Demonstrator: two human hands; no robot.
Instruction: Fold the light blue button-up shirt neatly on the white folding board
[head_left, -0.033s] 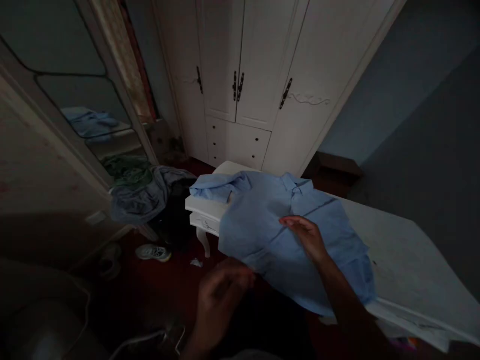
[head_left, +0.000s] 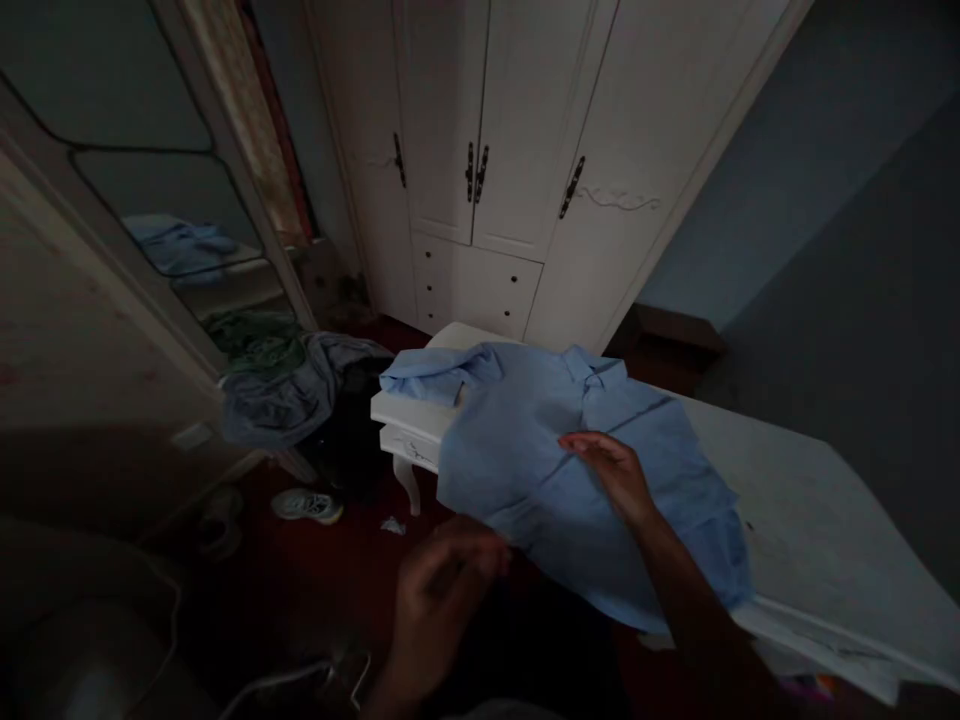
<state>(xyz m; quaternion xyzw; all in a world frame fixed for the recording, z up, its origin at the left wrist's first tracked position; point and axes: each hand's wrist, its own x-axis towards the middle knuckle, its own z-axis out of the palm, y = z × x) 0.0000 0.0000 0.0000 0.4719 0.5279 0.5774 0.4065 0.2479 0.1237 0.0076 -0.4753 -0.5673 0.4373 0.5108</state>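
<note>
A light blue collared shirt [head_left: 525, 440] lies spread over a white table [head_left: 817, 510], its lower part hanging over the near edge. My right hand [head_left: 611, 470] rests flat on the middle of the shirt with the fingers stretched out. Lower down, my left hand [head_left: 442, 585] is off the table, just beside the shirt's hanging hem. It is dim and blurred, its fingers look curled, and I cannot make out whether it grips the cloth.
A white wardrobe [head_left: 517, 150] with dark handles stands behind the table. A heap of blue and green clothes [head_left: 289, 385] lies at the left below a mirror [head_left: 169, 220]. A white shoe [head_left: 307, 505] sits on the dark red floor.
</note>
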